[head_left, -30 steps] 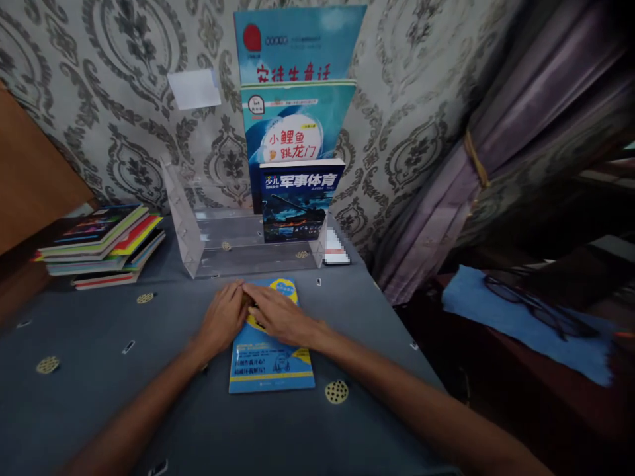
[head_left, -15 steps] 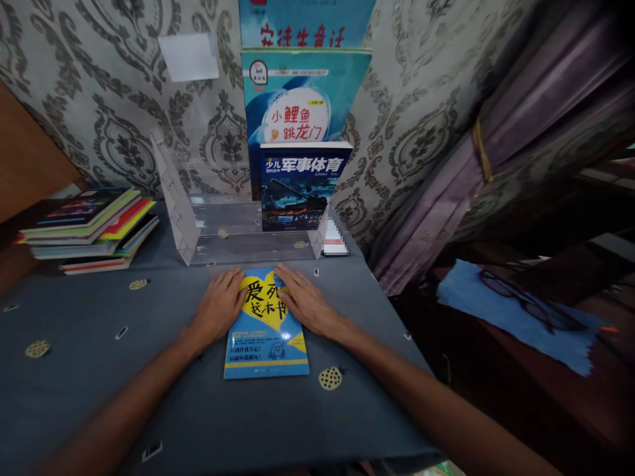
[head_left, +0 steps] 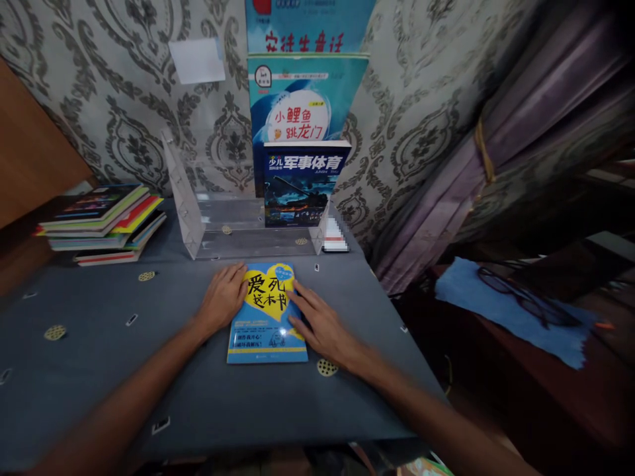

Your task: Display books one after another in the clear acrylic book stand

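A blue book (head_left: 260,320) with a yellow heart on its cover lies flat on the cloth-covered table (head_left: 188,396). My left hand (head_left: 223,297) rests along the book's upper left edge, fingers stretched out and touching it. At the right edge is my right hand (head_left: 325,327), its fingers spread and the tips over the cover. Neither hand grips the book. Just behind it stands a clear tiered book stand (head_left: 186,205). A dark blue book (head_left: 302,185) stands upright at its front right, with two teal books (head_left: 307,86) (head_left: 307,20) on the tiers behind.
To the left, a stack of several books (head_left: 102,218) sits on the table. A small white object (head_left: 335,238), partly blurred out, is by the stand's right end. Further right, eyeglasses (head_left: 526,297) lie on a blue cloth (head_left: 461,284), below a tied purple curtain (head_left: 446,178).
My right hand has slid from the book's upper right corner down toward its middle right edge, uncovering the top of the heart. My left hand stays at the left edge.
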`<state>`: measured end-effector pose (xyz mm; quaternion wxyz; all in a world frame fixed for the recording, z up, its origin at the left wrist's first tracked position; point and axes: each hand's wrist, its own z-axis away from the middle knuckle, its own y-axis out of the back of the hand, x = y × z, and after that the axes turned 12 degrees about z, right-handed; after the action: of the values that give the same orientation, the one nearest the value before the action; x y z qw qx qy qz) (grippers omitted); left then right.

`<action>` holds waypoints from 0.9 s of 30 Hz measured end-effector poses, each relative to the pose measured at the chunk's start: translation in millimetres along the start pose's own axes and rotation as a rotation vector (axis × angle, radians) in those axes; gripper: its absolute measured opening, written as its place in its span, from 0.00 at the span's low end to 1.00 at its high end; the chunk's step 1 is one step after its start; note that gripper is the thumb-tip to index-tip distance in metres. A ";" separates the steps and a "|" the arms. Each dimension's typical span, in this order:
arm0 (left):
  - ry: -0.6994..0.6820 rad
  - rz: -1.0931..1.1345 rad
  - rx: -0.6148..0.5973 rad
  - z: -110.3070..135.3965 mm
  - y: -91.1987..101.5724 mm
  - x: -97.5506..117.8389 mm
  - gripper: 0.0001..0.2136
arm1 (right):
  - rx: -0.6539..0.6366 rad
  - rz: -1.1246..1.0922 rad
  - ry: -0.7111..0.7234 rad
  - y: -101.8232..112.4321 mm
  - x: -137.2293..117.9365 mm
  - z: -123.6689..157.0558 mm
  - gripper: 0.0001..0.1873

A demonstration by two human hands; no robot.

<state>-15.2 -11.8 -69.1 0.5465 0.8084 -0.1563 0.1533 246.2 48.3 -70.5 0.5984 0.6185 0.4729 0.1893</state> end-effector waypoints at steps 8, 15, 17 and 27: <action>0.000 0.040 0.012 -0.4 -0.3 0.2 0.20 | -0.161 -0.076 0.152 10.0 -5.7 50.3 0.45; -0.011 0.028 0.019 -5.6 -0.7 -4.1 0.19 | -0.123 -0.124 0.127 0.8 2.5 41.7 0.34; -0.019 0.017 0.022 -9.8 -0.1 -6.2 0.19 | -0.126 -0.134 0.141 2.3 3.8 36.1 0.34; -0.005 -0.044 0.016 -30.3 4.5 -13.4 0.16 | -0.100 -0.113 0.160 1.2 10.7 12.7 0.34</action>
<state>-31.5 16.0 -60.1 0.5429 0.8163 -0.1386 0.1401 261.9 50.0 -75.7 0.5985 0.5432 0.5432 0.2274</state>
